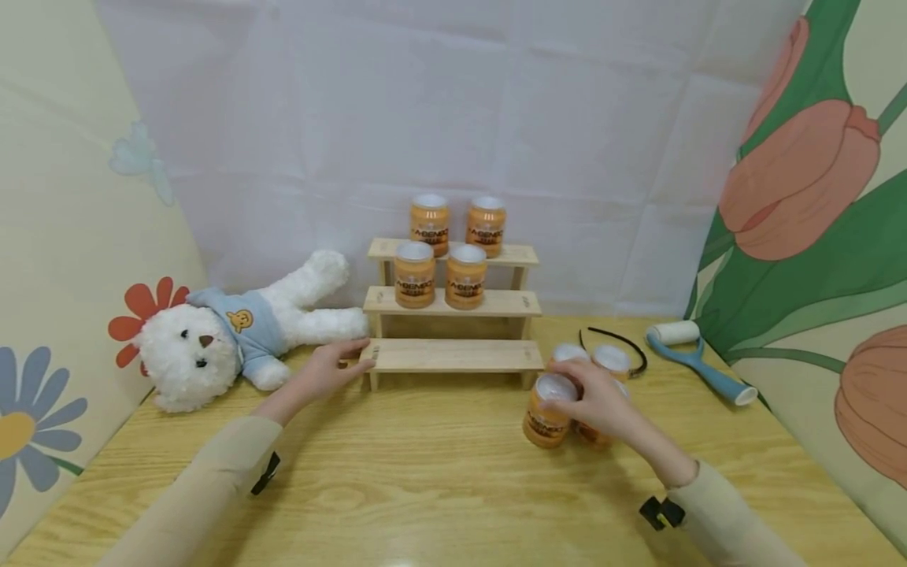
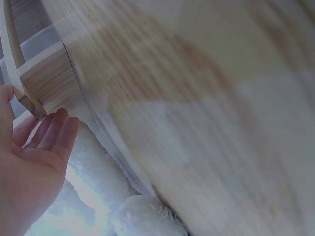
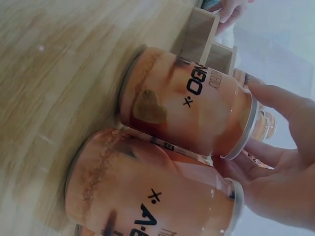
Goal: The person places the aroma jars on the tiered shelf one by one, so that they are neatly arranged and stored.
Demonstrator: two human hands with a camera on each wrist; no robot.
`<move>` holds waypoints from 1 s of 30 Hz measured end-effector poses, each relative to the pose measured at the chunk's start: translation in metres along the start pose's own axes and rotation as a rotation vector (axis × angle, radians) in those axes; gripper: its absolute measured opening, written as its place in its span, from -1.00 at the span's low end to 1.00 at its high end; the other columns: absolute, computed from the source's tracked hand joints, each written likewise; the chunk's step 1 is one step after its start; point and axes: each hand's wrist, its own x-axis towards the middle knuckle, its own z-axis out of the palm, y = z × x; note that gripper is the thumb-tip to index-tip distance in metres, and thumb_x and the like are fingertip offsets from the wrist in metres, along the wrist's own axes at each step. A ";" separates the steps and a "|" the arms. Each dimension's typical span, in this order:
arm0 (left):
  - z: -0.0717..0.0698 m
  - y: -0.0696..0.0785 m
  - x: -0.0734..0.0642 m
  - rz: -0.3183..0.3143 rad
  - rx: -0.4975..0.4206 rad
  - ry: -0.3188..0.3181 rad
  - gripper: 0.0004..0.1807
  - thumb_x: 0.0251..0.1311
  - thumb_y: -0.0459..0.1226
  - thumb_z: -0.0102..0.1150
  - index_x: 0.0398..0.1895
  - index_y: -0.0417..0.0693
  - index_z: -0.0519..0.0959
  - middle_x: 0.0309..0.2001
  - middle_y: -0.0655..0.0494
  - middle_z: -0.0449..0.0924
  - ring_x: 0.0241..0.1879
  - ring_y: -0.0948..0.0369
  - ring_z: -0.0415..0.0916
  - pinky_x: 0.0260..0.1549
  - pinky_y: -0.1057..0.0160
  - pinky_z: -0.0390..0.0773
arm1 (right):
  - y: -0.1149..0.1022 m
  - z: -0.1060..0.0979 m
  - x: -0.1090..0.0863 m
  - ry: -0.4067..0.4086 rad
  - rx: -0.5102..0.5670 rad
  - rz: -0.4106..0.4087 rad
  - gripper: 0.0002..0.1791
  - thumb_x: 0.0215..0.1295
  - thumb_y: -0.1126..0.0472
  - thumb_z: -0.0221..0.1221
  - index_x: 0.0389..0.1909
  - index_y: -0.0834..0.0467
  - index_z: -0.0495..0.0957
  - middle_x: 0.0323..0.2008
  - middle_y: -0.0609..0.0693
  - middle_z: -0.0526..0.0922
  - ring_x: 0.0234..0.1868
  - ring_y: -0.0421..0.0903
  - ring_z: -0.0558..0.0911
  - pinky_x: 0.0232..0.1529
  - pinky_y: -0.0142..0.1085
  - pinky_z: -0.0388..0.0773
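Note:
My right hand (image 1: 595,398) grips an orange can (image 1: 546,417) by its silver-rimmed top, thumb on one side and fingers on the other. The right wrist view shows this held can (image 3: 182,103) upright beside another orange can (image 3: 152,182). Several more cans cluster under and behind the hand, partly hidden by it. At the left end of the lowest step of a three-step wooden stand (image 1: 453,356), my left hand (image 1: 327,373) holds the board's end (image 2: 32,103) between thumb and fingers. Two cans (image 1: 414,276) stand on the middle step and two cans (image 1: 429,224) on the top step.
A white plush bear (image 1: 191,354) in a blue shirt lies left of the stand, its legs reaching the stand's side. Behind the can cluster lies a thin black curved band (image 1: 623,339). A blue-handled roller (image 1: 697,362) rests at the far right, near the patterned wall.

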 end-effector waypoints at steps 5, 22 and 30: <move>0.000 -0.001 0.001 0.004 0.004 -0.001 -0.30 0.32 -0.01 0.03 0.36 -0.30 0.22 0.29 -0.29 0.29 0.20 -0.17 0.35 0.11 -0.11 0.45 | -0.002 0.002 0.001 -0.037 0.072 0.007 -0.42 0.10 0.10 0.34 0.12 0.27 0.49 0.09 0.21 0.55 -0.07 0.08 0.59 -0.21 -0.17 0.60; 0.000 -0.002 0.001 0.010 0.018 0.002 -0.31 0.32 -0.01 0.03 0.35 -0.30 0.23 0.28 -0.29 0.30 0.19 -0.17 0.35 0.10 -0.11 0.47 | -0.005 0.024 -0.005 -0.089 0.200 0.259 -0.06 0.11 -0.08 0.31 0.37 0.31 0.10 0.19 0.31 0.41 0.14 0.18 0.49 0.07 0.04 0.50; 0.001 0.000 0.001 0.018 0.018 0.007 -0.32 0.32 -0.02 0.04 0.34 -0.30 0.24 0.27 -0.29 0.31 0.18 -0.17 0.37 0.10 -0.11 0.46 | -0.003 0.025 -0.006 -0.053 0.211 0.248 -0.20 0.07 -0.06 0.34 0.25 0.24 0.27 0.04 0.20 0.53 0.01 0.07 0.56 -0.05 -0.08 0.55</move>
